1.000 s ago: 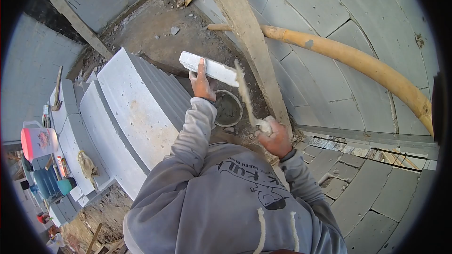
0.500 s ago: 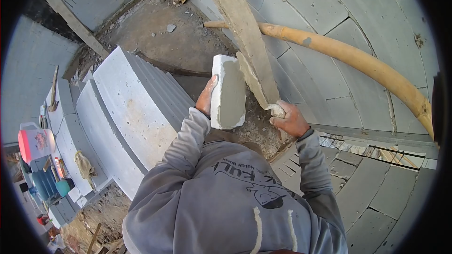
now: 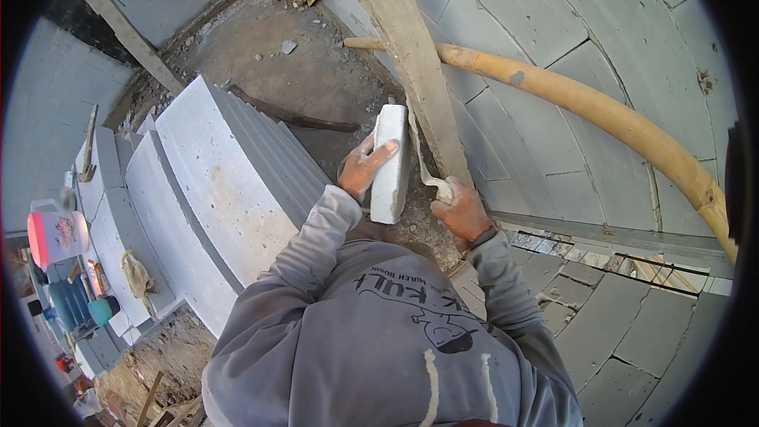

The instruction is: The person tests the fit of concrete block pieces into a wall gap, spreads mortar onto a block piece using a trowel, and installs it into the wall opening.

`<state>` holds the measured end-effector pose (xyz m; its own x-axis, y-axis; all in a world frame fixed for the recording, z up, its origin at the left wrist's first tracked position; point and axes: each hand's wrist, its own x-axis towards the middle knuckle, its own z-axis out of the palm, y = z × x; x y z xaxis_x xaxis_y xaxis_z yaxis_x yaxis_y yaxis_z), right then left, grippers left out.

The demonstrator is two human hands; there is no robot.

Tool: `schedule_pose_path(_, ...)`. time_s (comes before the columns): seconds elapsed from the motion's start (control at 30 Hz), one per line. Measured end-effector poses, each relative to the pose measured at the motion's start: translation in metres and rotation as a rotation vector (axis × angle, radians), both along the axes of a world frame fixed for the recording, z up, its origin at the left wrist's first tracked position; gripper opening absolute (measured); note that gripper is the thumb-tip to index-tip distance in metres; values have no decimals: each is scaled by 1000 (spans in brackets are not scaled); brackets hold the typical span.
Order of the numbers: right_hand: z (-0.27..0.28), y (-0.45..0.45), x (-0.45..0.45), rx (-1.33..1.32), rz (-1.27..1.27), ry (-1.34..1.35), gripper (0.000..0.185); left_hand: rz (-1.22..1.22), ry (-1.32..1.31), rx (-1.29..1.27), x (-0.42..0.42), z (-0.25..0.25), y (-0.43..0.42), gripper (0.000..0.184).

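Observation:
My left hand point(image 3: 366, 164) is closed around a short white block of aerated concrete point(image 3: 390, 178), with the thumb lying across its upper side. The block is held upright-looking in front of my chest, its narrow side towards me. In my right hand point(image 3: 462, 210) is the handle of a trowel point(image 3: 421, 154). Its blade appears nearly edge-on, close along the right side of the block, and looks coated with mortar. I cannot tell whether the blade touches the block, and the block's right face is mostly hidden.
Large pale blocks point(image 3: 221, 182) are stacked on the left. A hammer point(image 3: 88, 146), a pink-and-clear container point(image 3: 59, 237) and a cloth glove point(image 3: 138, 275) lie beyond. A wooden plank point(image 3: 403, 47) and a bamboo pole point(image 3: 585, 103) lean by the block wall point(image 3: 577, 166) on the right.
The block has turned, so its mortar-smeared face no longer shows and a bare white side does. My right hand and trowel have moved left, closer to the block, and the blade has tilted edge-on.

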<state>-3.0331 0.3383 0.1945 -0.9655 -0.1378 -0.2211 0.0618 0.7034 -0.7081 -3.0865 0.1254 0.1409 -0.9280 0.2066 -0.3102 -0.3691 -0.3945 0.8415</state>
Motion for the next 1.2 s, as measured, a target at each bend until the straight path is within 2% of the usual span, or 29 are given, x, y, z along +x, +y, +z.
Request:
schedule_pose_path(0.03, 1, -7, 1, -1, 0, -2, 32, 0, -2, -1, 0, -3, 4, 63)
schedule_pose_path(0.1, 14, -17, 2, -105, -24, -32, 28, 59, 195, -227, 0, -11, 8, 70)
schedule_pose_path(0.13, 24, -17, 2, -106, -25, -37, 28, -4, 179, -246, -3, -11, 1, 78)
schedule_pose_path(0.17, 36, -17, 1, -180, -5, -26, 25, -3, 174, -245, -8, -15, -1, 78)
schedule_pose_path(0.23, 56, -17, 1, -256, 22, -27, 22, 84, 387, -673, -14, -23, -5, 85)
schedule_pose_path(0.27, 65, -18, 1, -310, -2, -28, 22, 94, 437, -783, -15, -24, -4, 91)
schedule_pose_path(0.3, 69, -18, -2, -366, -30, -22, 23, 95, 440, -786, -15, -26, -3, 91)
schedule_pose_path(0.37, 65, -15, -8, -341, -68, 52, 22, 198, 257, -804, -11, -33, 1, 94)
schedule_pose_path(0.4, 58, -11, -12, -317, -112, 81, 22, 171, 81, -682, -11, -20, 3, 107)
schedule_pose_path(0.43, 53, -9, -15, -293, -148, 111, 21, 177, 76, -680, -12, -25, 4, 107)
schedule_pose_path(0.53, 38, -7, -8, -393, -219, -100, 20, 291, 67, -566, -13, -26, -1, 100)
schedule_pose_path(0.57, 33, -6, -7, -444, -252, -215, 20, 282, 22, -361, -14, -18, -4, 93)
schedule_pose_path(0.6, 32, -7, -7, -442, -242, -215, 20, 269, -23, -157, -13, -12, -7, 86)
schedule_pose_path(0.63, 30, -9, -5, -363, -208, -153, 20, 276, -26, -157, -14, -15, -12, 86)
schedule_pose_path(0.7, 24, -11, -2, -291, -175, -98, 19, 187, -162, 163, -14, -19, -24, 73)
schedule_pose_path(0.77, 16, -10, -4, -250, -108, 9, 21, 212, -305, 400, -12, -14, -28, 64)
schedule_pose_path(0.83, 3, -7, -9, -208, -71, 80, 24, 224, -328, 550, -8, 5, -29, 56)
schedule_pose_path(0.87, -1, -7, -12, -165, -33, 152, 26, 223, -329, 552, -9, 3, -30, 56)
schedule_pose_path(0.97, -1, -5, -25, -84, 16, 107, 31, 247, -231, 616, -16, -19, -35, 45)
schedule_pose_path(1.03, 0, -7, -37, -24, 45, 123, 31, 215, -86, 591, -19, -40, -39, 37)
schedule_pose_path(1.1, -3, -12, -45, 29, 76, 134, 31, 125, -144, 678, -20, -54, -38, 33)
schedule_pose_path(1.17, -10, -20, -52, 51, 126, 295, 28, 197, 15, 466, -17, -72, -31, 32)
schedule_pose_path(1.2, -15, -19, -54, 72, 155, 276, 29, 221, 67, 391, -16, -66, -30, 31)
